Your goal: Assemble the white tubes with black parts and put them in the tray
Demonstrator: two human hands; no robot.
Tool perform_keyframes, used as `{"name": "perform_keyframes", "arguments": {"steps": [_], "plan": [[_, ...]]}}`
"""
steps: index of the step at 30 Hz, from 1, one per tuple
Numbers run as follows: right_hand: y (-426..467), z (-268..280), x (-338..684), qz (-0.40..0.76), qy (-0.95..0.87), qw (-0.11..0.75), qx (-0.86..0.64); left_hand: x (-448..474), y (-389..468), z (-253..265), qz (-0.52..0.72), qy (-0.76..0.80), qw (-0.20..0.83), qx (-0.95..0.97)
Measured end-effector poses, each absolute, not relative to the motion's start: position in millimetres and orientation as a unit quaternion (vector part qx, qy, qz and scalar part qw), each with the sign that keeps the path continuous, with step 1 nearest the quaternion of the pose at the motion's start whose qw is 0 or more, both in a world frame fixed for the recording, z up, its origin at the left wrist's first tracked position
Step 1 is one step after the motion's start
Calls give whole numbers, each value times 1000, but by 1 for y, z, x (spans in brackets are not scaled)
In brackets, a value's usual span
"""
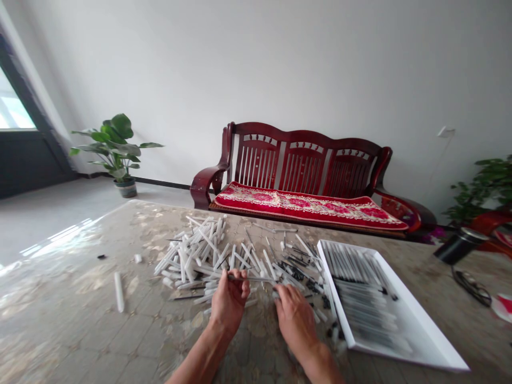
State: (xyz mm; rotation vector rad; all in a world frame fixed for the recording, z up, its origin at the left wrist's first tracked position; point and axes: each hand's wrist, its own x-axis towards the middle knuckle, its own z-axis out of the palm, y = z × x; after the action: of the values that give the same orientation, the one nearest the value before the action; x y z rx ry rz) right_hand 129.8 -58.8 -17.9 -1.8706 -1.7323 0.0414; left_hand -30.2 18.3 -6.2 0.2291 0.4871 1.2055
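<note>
Plenty of room at the lower left of the frame: the grey-brown patterned tabletop (80, 341) lets a hand sweep through, with one lone white tube (119, 292) to dodge! Centre frame, blocked: a tangled heap of whitish translucent tubes (192, 253) crowds the way. Right of centre, scattered slender black pieces (296, 271) clog the approach to the shallow white rectangular tray (418, 314), its raised wall barring any low pass; inside, the lower right offers bare floor.

soft daylight from left-hand pane (14, 106), glare on floor (56, 237), blurred tubes (366, 312) at right, stretched edges
</note>
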Motion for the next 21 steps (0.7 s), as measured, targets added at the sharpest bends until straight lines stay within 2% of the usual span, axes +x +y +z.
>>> {"name": "perform_keyframes", "arguments": {"steps": [4,8,12,21], "plan": [[-55,-24,142,171,-526,503,-664,-28,18,-8,556,225,793,102],[-55,-21,145,323,-377,621,-607,-26,16,-7,554,229,794,106],[-59,-15,140,381,-313,670,-555,-25,14,-7,549,224,798,108],[-58,-13,134,393,-302,679,-542,-24,12,-10,541,208,808,105]]}}
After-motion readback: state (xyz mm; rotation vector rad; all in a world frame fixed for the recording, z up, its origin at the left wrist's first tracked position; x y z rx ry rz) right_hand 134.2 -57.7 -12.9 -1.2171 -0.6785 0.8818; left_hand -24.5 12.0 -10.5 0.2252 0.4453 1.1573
